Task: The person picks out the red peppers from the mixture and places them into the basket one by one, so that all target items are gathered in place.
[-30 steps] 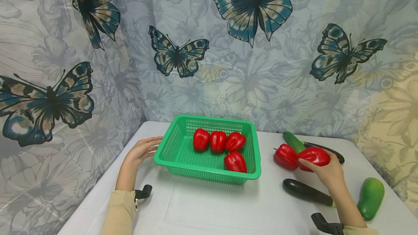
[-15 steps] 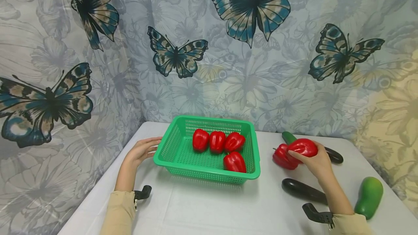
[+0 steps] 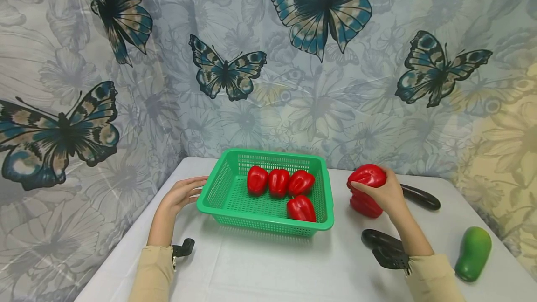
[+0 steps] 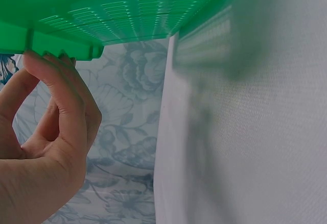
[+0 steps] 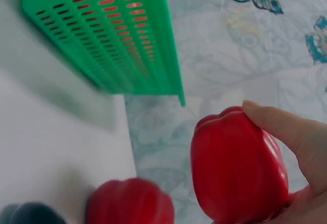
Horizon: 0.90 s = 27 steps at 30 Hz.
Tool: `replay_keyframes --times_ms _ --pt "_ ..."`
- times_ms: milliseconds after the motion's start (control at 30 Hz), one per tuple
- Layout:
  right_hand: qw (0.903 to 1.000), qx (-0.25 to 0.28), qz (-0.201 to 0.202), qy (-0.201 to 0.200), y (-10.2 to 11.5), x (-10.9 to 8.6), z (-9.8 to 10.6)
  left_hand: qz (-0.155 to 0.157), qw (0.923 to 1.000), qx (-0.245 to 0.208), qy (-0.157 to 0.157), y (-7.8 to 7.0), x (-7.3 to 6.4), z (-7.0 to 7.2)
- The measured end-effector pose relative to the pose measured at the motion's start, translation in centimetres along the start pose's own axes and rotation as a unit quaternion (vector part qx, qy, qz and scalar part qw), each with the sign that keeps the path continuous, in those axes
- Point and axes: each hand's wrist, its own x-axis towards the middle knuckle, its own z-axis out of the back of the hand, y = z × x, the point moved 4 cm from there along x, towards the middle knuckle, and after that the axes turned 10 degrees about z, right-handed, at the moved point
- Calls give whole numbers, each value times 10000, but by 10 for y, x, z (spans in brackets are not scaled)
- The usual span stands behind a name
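Note:
My right hand [image 3: 389, 194] grips a red bell pepper [image 3: 370, 175], raised off the table to the right of the green basket [image 3: 268, 219]. In the right wrist view, thumb and palm hold this bell pepper [image 5: 236, 168] beside the basket wall [image 5: 110, 40]. Below it, another red bell pepper [image 3: 364, 205] lies on the table, partly covered. Several red bell peppers [image 3: 257, 181] sit inside the basket, at its back and right. My left hand [image 3: 183, 193] is at the basket's left side, fingertips [image 4: 38, 60] right at the rim, the fingers loosely bent.
On the white table [image 3: 260, 269], a dark eggplant [image 3: 379, 239] lies in front of the right hand, partly behind the wrist camera. Another eggplant [image 3: 421, 197] lies behind it. A green oblong fruit [image 3: 473, 254] rests at far right. A butterfly-print cloth [image 3: 251, 125] hangs behind.
My right hand has carried the bell pepper left and up, over the one on the table. The green cucumber-like vegetable behind is now hidden. The left hand has stayed at the basket.

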Motion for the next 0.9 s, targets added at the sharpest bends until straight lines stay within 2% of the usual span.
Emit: replay_keyframes --times_ms 33,133,267,367,467,567,767,900 --pt "10000 -8 30 16 3 1 -1 56 10000 -40 -31 1 2 1" --pt "10000 -16 88 40 12 3 -5 -36 10000 -51 78 1 1 1" --pt "9998 -61 168 69 22 6 -10 -219 9995 78 228 -10 -16 -7" --pt "9995 -110 237 155 29 9 -15 -187 9995 202 170 -22 -33 -15" --pt "9990 -133 333 278 36 12 -18 -49 9998 167 -2 -30 -45 -20" --pt "9979 -133 508 378 44 15 -23 -28 9998 170 -33 -36 -52 -22" --pt "9931 -209 1022 543 59 21 -33 30 9999 87 -74 -37 -54 -24" --pt "9899 -170 1207 727 68 26 -41 -93 9999 79 89 -27 -39 -15"
